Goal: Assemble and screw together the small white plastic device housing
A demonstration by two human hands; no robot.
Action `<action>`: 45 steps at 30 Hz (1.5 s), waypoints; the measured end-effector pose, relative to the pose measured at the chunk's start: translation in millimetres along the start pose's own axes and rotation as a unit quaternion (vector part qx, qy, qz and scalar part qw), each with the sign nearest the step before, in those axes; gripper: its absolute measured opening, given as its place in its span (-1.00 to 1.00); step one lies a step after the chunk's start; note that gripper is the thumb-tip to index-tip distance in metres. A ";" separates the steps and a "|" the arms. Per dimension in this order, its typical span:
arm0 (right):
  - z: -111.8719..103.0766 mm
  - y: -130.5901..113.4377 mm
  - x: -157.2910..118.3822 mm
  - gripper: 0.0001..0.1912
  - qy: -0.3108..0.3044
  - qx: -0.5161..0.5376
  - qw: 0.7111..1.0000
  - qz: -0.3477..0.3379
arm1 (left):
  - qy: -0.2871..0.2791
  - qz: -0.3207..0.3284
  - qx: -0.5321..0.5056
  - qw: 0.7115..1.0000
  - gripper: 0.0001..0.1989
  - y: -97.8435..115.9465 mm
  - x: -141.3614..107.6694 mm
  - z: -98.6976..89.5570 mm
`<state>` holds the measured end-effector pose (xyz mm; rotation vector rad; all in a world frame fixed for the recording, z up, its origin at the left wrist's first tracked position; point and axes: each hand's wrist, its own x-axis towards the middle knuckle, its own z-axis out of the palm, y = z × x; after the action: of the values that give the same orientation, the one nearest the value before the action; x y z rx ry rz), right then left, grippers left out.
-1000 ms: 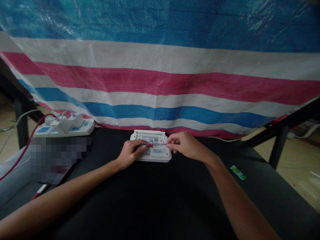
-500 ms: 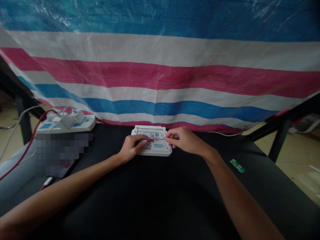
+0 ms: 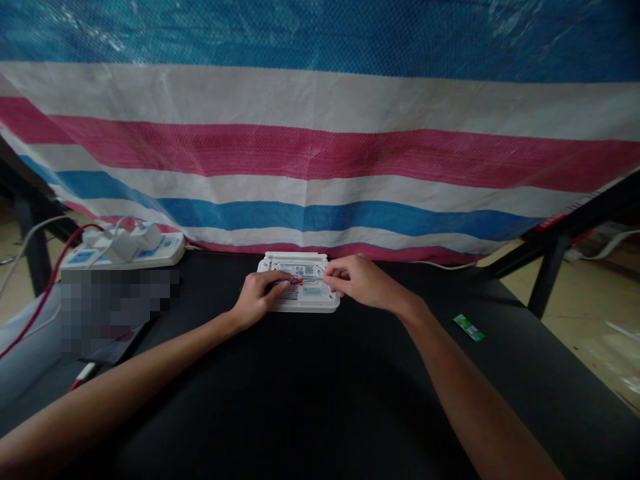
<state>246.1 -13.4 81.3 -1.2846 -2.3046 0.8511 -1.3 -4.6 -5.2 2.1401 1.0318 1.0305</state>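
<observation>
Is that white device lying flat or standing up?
The white device lies flat on the table: its label and vent holes face up.

At twelve o'clock we see a woven plastic sheet (image 3: 310,153) striped blue, white and red, hanging behind a matte black tabletop (image 3: 310,387). At nine o'clock we have a long white plastic power strip (image 3: 173,252) holding blocky white plugs (image 3: 120,247), a thin red cable (image 3: 47,305) curving beside it. At eight lies a dark flat object (image 3: 117,341), partly pixelated; at four, our small, shiny green rectangular packet (image 3: 469,327).
</observation>
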 end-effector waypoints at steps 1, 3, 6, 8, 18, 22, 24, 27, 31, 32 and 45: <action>0.1 -0.4 0.0 -0.81 -0.001 0.002 1.000 0.000 | 0.000 -0.001 -0.001 1.000 -0.68 0.1 0.0 0.1; 0.4 -1.5 0.0 -0.81 0.002 0.007 1.000 0.001 | 0.004 -0.001 -0.003 1.000 -0.68 0.9 0.3 0.0; 1.2 -2.5 0.2 -0.83 0.008 0.016 1.000 0.013 | 0.006 0.004 -0.003 1.000 -0.67 2.5 1.2 -0.9; 1.9 -1.2 0.5 -0.83 0.004 0.020 1.000 0.020 | 0.008 0.006 -0.004 1.000 -0.67 2.6 1.7 -1.2; 1.9 2.6 0.6 -0.83 0.002 0.019 1.000 0.013 | 0.007 -0.007 -0.005 1.000 -0.65 1.1 1.9 -0.8; 1.3 -0.3 0.8 -0.84 0.002 0.016 1.000 0.017 | 0.007 -0.005 -0.011 1.000 -0.66 4.3 2.6 -1.6; 1.4 -0.3 1.0 -0.84 0.001 0.019 1.000 0.017 | 0.008 -0.006 -0.013 1.000 -0.66 5.4 2.6 -1.8; 1.4 0.0 1.1 -0.84 -0.001 0.026 1.000 0.017 | 0.008 -0.008 -0.014 1.000 -0.67 5.8 2.2 -1.8; 1.1 -1.3 0.8 -0.83 0.004 0.021 1.000 0.023 | 0.007 -0.009 -0.015 1.000 -0.68 4.6 1.6 -1.3; 1.1 -1.8 0.9 -0.83 0.006 0.018 1.000 0.023 | 0.007 -0.010 -0.015 1.000 -0.68 4.0 1.5 -1.0; 2.8 -1.1 1.9 -0.83 0.013 0.036 0.999 0.025 | 0.007 -0.010 -0.014 1.000 -0.68 2.8 1.4 -1.0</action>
<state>242.8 -13.1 79.9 -1.3195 -2.2092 0.9211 -0.5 -4.8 -2.0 2.0987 1.0365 1.0460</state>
